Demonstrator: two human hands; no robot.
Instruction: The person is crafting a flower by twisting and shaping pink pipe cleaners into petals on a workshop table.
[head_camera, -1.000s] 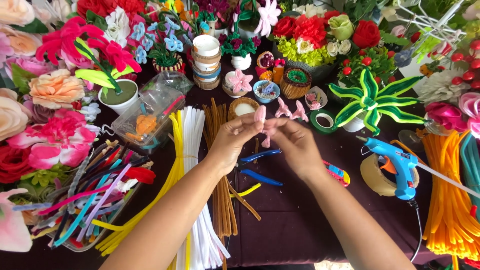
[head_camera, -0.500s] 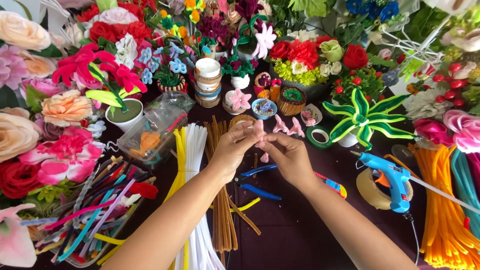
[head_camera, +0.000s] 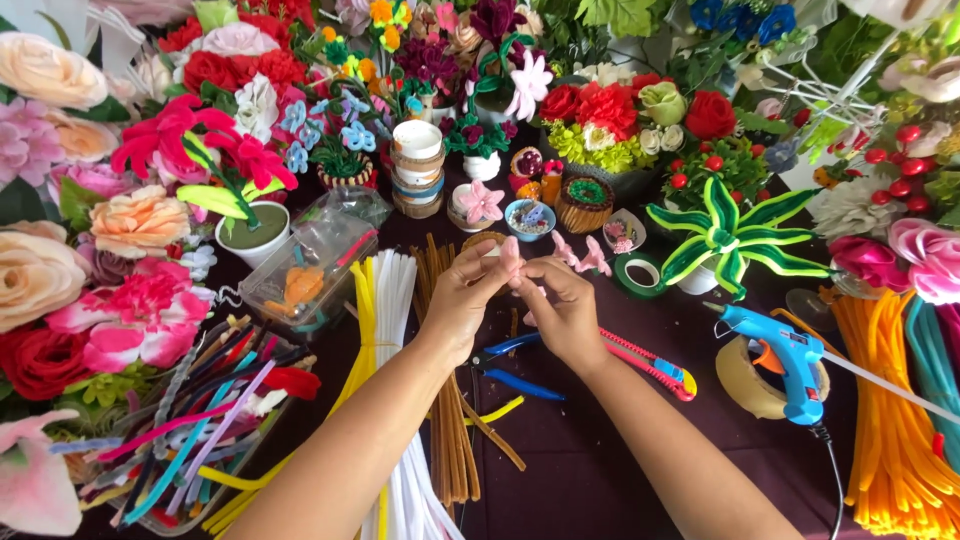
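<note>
Both hands, left hand (head_camera: 462, 298) and right hand (head_camera: 562, 310), are together, pinching a small pink petal piece (head_camera: 511, 258). Behind them sits a clear plastic box (head_camera: 305, 270) with orange bits inside, plus a stack of tape rolls (head_camera: 417, 168).

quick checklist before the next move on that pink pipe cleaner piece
1. Pink pipe cleaner piece pinched in left hand: ok.
2. Right hand also on the piece: ok.
3. Blue-handled pliers close, just under the hands: ok.
4. Blue glue gun lying apart from both hands: ok.
5. Glue gun hot or cold: cannot tell.
6. Brown pipe cleaners lie under the left forearm, could get brushed: not ok.
</note>
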